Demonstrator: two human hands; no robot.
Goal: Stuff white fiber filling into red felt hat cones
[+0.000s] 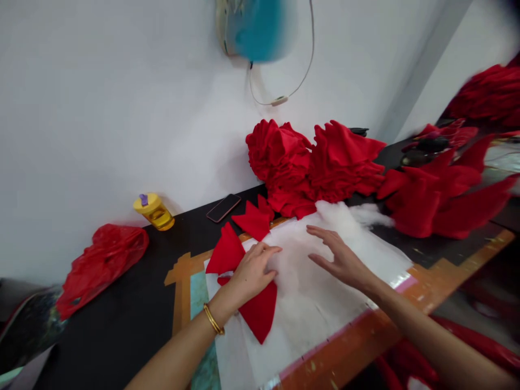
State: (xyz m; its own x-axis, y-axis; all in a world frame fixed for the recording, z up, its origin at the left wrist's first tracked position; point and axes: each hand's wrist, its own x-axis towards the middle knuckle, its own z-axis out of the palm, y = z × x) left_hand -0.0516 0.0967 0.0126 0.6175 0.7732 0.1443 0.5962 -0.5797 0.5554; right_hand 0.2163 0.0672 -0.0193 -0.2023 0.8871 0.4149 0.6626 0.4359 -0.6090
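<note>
My left hand (254, 269) is over a red fabric piece (260, 314) with pointed corners, hiding part of it. Its index finger and thumb are apart, beside a thin patch of white stuffing (292, 279). My right hand (339, 259) hovers over the white sheet (341, 311), fingers spread and nothing in them. Near the left hand lies another red fabric piece (226, 250), with a further red piece (252, 219) behind it. A fluffy clump of white stuffing (339, 219) rests at the sheet's back edge.
Tall stacks of red fabric (312, 168) stand against the wall. More red pieces (442, 195) lie at right. A phone (223, 208), a yellow-lidded jar (154, 211) and a red plastic bag (105, 265) are along the left back. A blurred blue fan (260, 30) hangs above.
</note>
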